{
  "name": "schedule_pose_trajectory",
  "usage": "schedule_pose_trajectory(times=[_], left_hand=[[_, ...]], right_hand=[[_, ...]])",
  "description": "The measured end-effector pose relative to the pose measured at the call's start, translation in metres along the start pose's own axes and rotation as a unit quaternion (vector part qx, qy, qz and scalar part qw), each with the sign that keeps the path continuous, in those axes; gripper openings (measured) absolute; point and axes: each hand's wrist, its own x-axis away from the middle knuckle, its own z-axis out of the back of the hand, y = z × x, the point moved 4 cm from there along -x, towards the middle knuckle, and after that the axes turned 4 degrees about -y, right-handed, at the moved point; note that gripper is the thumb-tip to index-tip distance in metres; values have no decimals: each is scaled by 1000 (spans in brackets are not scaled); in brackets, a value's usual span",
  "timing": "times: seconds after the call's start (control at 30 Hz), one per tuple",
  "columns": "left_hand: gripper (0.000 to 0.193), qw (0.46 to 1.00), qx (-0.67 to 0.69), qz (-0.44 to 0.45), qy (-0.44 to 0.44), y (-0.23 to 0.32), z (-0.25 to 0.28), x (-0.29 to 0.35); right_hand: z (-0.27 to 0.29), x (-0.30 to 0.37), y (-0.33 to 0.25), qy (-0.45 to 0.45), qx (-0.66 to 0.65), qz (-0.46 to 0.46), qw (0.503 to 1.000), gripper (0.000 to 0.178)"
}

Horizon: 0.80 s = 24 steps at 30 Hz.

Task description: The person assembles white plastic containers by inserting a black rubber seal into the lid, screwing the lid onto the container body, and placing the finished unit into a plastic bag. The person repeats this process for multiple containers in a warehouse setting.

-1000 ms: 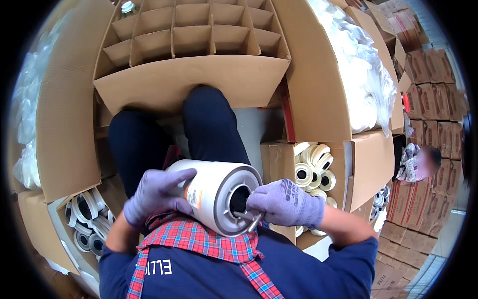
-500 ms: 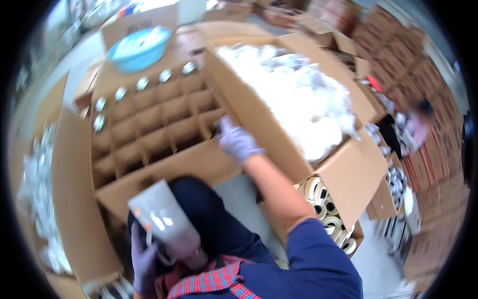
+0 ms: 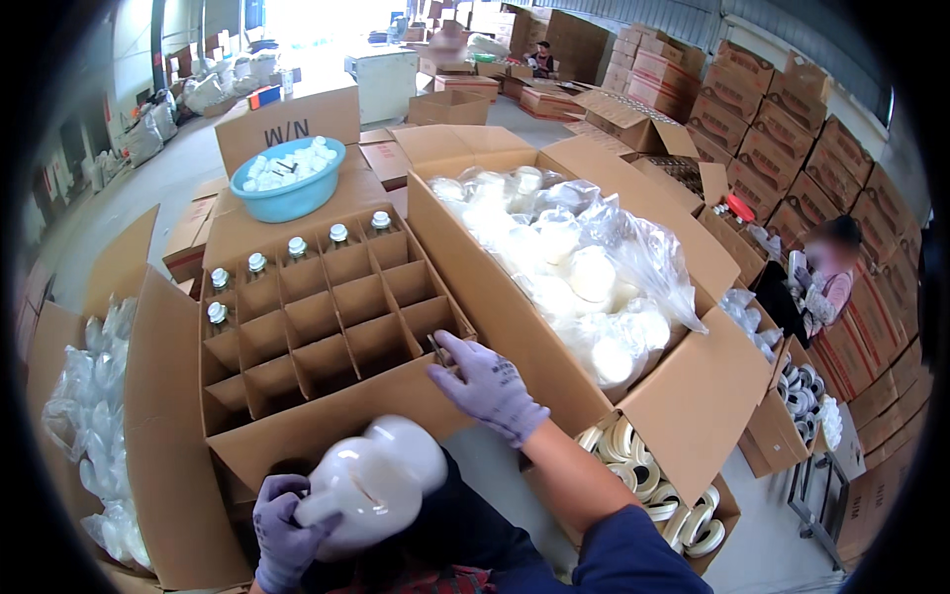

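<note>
My left hand [image 3: 287, 530], in a grey-lilac glove, is closed on the handle of a glossy white jug [image 3: 371, 490]. The jug lies tilted over my lap, its rounded end toward the carton. My right hand [image 3: 485, 386], gloved alike, reaches to the near right corner of a divided carton [image 3: 327, 401]. Its thumb and forefinger close on the edge of a cardboard divider [image 3: 433, 348] there; the other fingers partly hide the corner. Several clear bottles with white caps [image 3: 297, 247] stand in cells along the carton's far and left sides.
Right of the divided carton stands a long carton of bagged white jugs [image 3: 594, 277]. Beyond it sits a blue basin [image 3: 287, 198] of white caps. A carton of clear plastic parts [image 3: 94, 426] is at left, cream ring-shaped parts [image 3: 653, 475] at lower right. A person [image 3: 826, 277] sits farther right.
The jug has turned from a raised, upright-looking pose to lying tilted, and moved right toward the carton with my left hand. My right hand stays at the carton's corner. The view has tilted up.
</note>
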Motion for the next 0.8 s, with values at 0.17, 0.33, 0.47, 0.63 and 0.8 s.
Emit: schedule_pose_trajectory(times=[0.17,0.33,0.47,0.63,0.8], left_hand=[[46,834,245,486,-92,-58,-17,105],[69,924,-52,261,-275,-44,-2,60],[63,965,-171,180,-82,0,152,66],[62,806,-465,343,127,-98,367,55],[84,799,-389,458,-9,-234,388,25]], right_hand=[[-34,-5,-35,-79,-132,55,987,43],[-119,22,-57,-147,-107,204,962,57],[-164,35,-65,-226,-150,184,945,55],[-162,28,-67,-169,-172,140,960,49],[-155,30,-80,-164,-175,84,967,48]])
